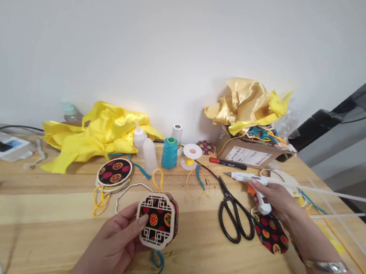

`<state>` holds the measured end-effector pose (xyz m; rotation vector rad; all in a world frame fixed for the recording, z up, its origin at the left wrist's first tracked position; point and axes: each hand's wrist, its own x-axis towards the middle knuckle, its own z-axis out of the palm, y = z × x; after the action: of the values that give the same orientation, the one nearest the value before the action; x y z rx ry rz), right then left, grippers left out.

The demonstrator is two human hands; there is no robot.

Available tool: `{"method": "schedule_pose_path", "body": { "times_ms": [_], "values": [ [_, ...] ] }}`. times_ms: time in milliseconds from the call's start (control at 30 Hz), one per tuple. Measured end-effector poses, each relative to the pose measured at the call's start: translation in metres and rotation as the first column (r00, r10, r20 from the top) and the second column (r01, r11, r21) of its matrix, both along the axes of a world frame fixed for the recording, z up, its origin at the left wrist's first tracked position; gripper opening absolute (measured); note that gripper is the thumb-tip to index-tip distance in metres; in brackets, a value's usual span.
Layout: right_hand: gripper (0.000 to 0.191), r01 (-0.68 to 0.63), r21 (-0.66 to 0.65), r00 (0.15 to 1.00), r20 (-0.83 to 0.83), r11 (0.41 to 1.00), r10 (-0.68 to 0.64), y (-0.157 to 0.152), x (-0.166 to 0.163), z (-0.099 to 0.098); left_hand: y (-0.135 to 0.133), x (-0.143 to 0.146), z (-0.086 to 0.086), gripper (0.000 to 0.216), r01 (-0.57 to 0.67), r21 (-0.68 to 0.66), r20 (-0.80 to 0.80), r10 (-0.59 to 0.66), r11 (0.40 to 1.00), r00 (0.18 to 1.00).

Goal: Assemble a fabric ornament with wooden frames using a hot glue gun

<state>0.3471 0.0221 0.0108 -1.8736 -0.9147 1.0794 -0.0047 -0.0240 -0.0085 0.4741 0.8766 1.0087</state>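
Note:
My left hand pinches a fabric-covered ornament, its black floral cloth framed by pale cut-out wood. A yellow loop rises from its top and a teal ribbon hangs below. On the right, my right hand is wrapped round a white hot glue gun with an orange trigger. Its nozzle points left, and a long glue stick sticks out of the back. Black-handled scissors lie just left of the glue gun. Beneath that hand rests a piece of floral fabric.
Round floral ornaments lie left of centre. Behind stand a teal thread spool, a white spool and squeeze bottles. Yellow satin is heaped at the back; a cardboard box holds more cloth. A power strip sits far left.

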Motion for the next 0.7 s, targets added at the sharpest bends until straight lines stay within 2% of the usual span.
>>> {"method": "schedule_pose_path", "body": {
  "times_ms": [67,133,167,200,233,267,300,333,367,433,533,700],
  "values": [
    [0.040,0.036,-0.046,0.989,0.145,0.998,-0.029,0.000,0.001,0.012,-0.001,0.001,0.001,0.028,0.000,0.004,0.006,0.000,1.000,1.000],
    [0.038,0.071,-0.041,0.943,0.328,0.997,-0.054,-0.005,-0.006,0.025,-0.002,0.002,0.003,0.028,0.003,0.015,0.007,-0.003,1.000,1.000],
    [0.034,0.050,0.049,0.830,0.553,0.998,-0.069,-0.008,-0.015,0.031,-0.003,0.002,0.003,0.028,0.005,0.020,0.004,-0.005,1.000,1.000],
    [0.031,0.043,0.119,0.698,0.707,0.992,-0.115,-0.013,-0.027,0.035,-0.004,0.003,0.004,0.028,0.008,0.029,0.000,-0.008,1.000,1.000],
    [0.028,-0.081,0.163,0.666,0.743,0.983,-0.068,-0.018,-0.042,0.038,-0.005,0.003,0.003,0.027,0.012,0.040,-0.002,-0.011,0.999,1.000],
    [0.026,-0.255,0.207,0.717,0.696,0.945,0.041,-0.023,-0.060,0.039,-0.005,0.003,0.003,0.027,0.015,0.051,-0.006,-0.015,0.999,1.000],
    [0.027,-0.410,0.240,0.770,0.608,0.880,0.193,-0.028,-0.079,0.039,-0.005,0.003,0.003,0.026,0.018,0.064,-0.009,-0.018,0.998,1.000],
    [0.026,-0.527,0.259,0.779,0.527,0.809,0.339,-0.032,-0.099,0.038,-0.005,0.002,0.002,0.025,0.017,0.081,-0.012,-0.016,0.997,1.000],
    [0.025,-0.588,0.268,0.771,0.471,0.763,0.429,-0.035,-0.118,0.037,-0.005,0.002,0.001,0.025,0.015,0.099,-0.015,-0.014,0.995,1.000],
    [0.026,-0.628,0.284,0.760,0.424,0.725,0.493,-0.039,-0.146,0.034,-0.004,0.001,-0.001,0.025,0.008,0.137,-0.022,-0.005,0.991,1.000],
    [0.038,-0.612,0.321,0.784,0.366,0.723,0.501,-0.040,-0.164,0.029,-0.003,0.000,-0.003,0.028,-0.009,0.178,-0.040,0.016,0.984,0.999],
    [0.018,-0.578,0.413,0.816,0.290,0.703,0.500,-0.041,-0.162,0.024,-0.005,0.000,-0.006,0.029,-0.011,0.199,-0.054,0.022,0.980,0.998]
  ]
}}
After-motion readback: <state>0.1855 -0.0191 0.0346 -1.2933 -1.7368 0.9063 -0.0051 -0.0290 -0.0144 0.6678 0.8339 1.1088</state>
